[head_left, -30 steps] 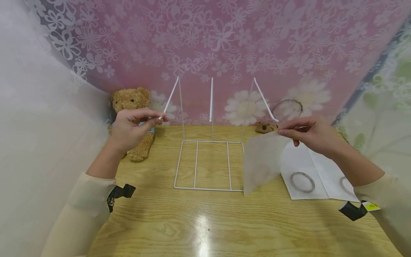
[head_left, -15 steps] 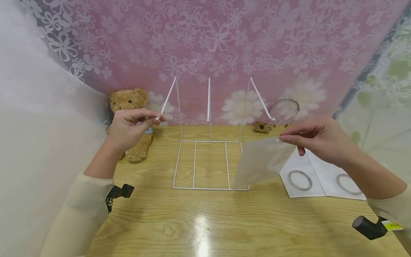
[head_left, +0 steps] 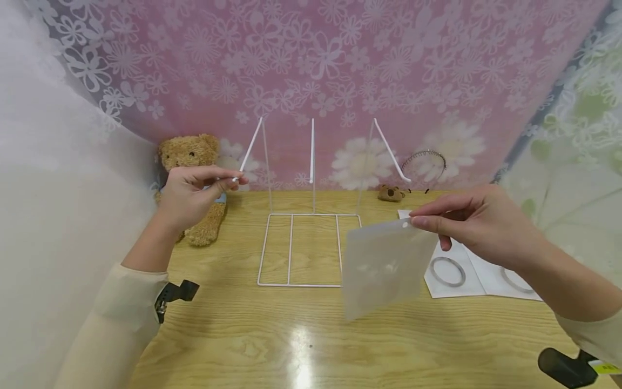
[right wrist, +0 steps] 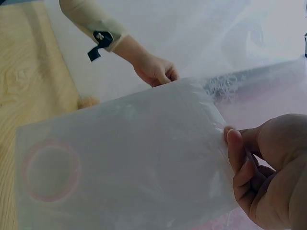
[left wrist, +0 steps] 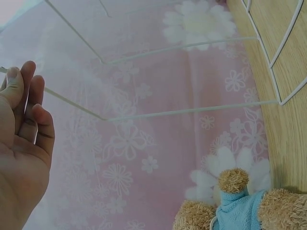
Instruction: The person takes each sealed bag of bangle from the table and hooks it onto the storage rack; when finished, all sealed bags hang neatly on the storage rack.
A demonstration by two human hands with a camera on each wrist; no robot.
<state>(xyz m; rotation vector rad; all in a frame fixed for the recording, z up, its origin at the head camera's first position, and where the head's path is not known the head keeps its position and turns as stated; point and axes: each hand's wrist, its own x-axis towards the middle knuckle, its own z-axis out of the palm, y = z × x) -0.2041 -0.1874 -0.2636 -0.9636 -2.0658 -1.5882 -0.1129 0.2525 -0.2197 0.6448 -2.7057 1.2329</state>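
A white wire rack (head_left: 290,248) stands on the wooden table, with three prongs reaching forward from its tall uprights. Thumb and fingertips of my left hand (head_left: 187,197) pinch the tip of its left prong (head_left: 250,145). To the right of the rack, my right hand (head_left: 478,229) pinches the top edge of a translucent bag (head_left: 384,270), beside a small hole in that edge. The bag hangs above the table and covers the rack's front right corner in the head view. Through its film, the right wrist view shows a pinkish ring (right wrist: 76,170) near the far end.
A teddy bear (head_left: 204,229) sits behind my left hand. White packets (head_left: 473,270) with rings on them lie under my right arm. At the back right are a small brown bear head (head_left: 390,193) and a beaded headband (head_left: 427,152) by the pink flowered curtain (head_left: 291,70).
My right hand has lowered the bag and brought it nearer, turning it more face-on, so its top edge and hole now show. My left hand keeps hold of the prong tip.
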